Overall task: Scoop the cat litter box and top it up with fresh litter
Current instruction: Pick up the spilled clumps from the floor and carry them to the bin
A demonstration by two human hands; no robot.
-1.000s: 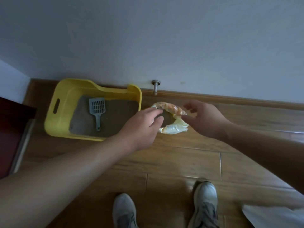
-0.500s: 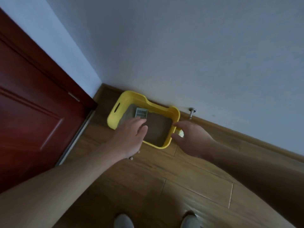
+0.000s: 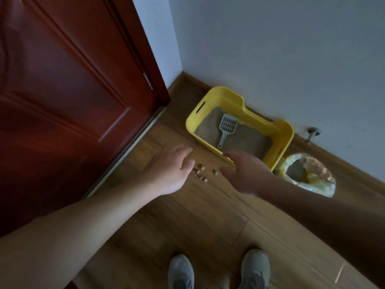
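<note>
Yellow plastic formed the litter box point(image 3: 280, 135), which sat on the wood floor point(image 3: 208, 215) in the corner, against the wall point(image 3: 291, 59) and near the dark red door point(image 3: 73, 90). Grey litter point(image 3: 252, 140) covered its bottom, and a grey scoop point(image 3: 228, 124) lay on it with the slotted head toward the wall and the handle toward the person. Both hands were stretched out in front of the box, palms down. The left hand point(image 3: 168, 174) was empty, fingers loose and slightly spread, left of the box's near corner. The right hand point(image 3: 245, 174) was likewise empty and relaxed, its fingertips overlapping the box's near rim; whether they touched it could not be told. Between the hands a few small clumps point(image 3: 201, 174) lay on the floor, just beside the left fingertips. A bag point(image 3: 316, 187) with a rolled-down rim stood right of the box, beyond the right forearm. Grey shoes point(image 3: 181, 272) showed at the bottom edge.
</note>
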